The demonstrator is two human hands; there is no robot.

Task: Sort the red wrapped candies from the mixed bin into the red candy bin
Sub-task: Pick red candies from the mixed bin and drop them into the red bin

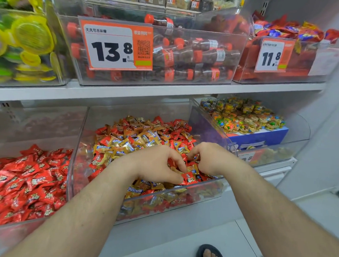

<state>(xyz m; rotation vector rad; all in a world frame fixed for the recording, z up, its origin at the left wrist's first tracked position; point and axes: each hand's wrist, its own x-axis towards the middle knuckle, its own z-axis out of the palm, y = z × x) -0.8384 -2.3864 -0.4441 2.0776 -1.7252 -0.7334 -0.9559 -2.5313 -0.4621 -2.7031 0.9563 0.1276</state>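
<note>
The clear mixed bin (205,186) on the lower shelf holds red and gold wrapped candies piled together. Both hands are inside it near the front. My left hand (156,163) pinches a red wrapped candy (188,178) between thumb and fingertips, just above the front rim. My right hand (208,157) has its fingers curled down into the pile, pinching at a red wrapper; its fingertips are partly hidden. To the left stands the red candy bin (69,164), filled with red wrapped candies (28,183).
A bin of small colourful packs on a blue box (259,136) stands right of the mixed bin. On the shelf above are bins of cola-bottle candies (191,54), yellow packs (21,41) and red packs. A sandalled foot (208,254) shows below.
</note>
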